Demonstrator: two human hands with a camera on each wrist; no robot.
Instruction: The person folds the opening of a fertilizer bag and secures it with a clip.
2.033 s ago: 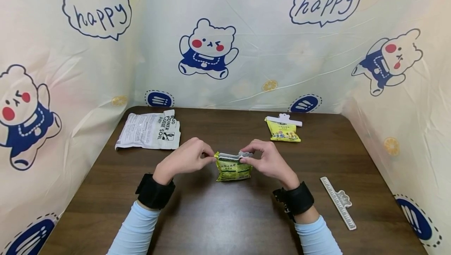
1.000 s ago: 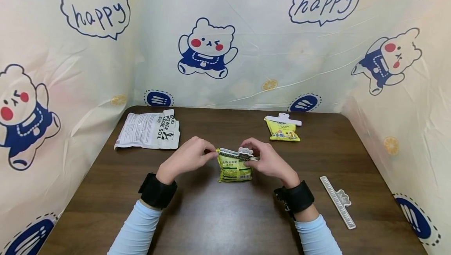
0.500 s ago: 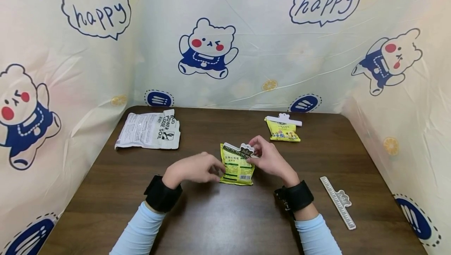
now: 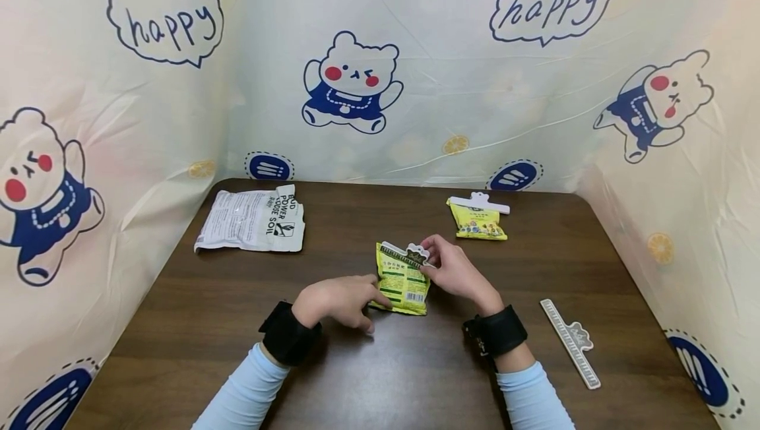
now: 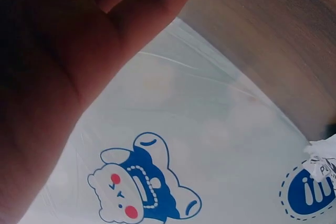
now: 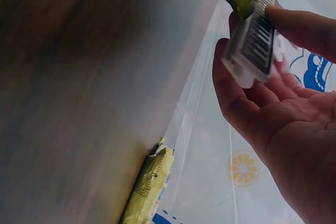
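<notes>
A small yellow-green packet (image 4: 402, 288) with printed text and a barcode is in the middle of the table. A ruler-marked sealing clip (image 4: 413, 254) with a scalloped grip lies across its top edge. My right hand (image 4: 456, 268) pinches the clip's right end between thumb and fingers; in the right wrist view the clip (image 6: 254, 45) shows between them. At the packet's lower left, my left hand (image 4: 344, 299) has its fingers loosely spread, one fingertip against the corner, the thumb apart from it. In the left wrist view, the left fingertips are cut off.
A white soil bag (image 4: 252, 220) lies at the back left. Another yellow packet (image 4: 479, 224) at the back right has a white clip (image 4: 478, 202) on its top. A loose sealing clip (image 4: 571, 344) rests at the right. Printed cloth (image 4: 451, 87) hangs behind the table (image 4: 380, 377).
The packet has tipped back, showing more of its printed face, and shifted slightly right. My left hand has left its upper left corner and come down to its lower left. The right hand stays near the clip's end.
</notes>
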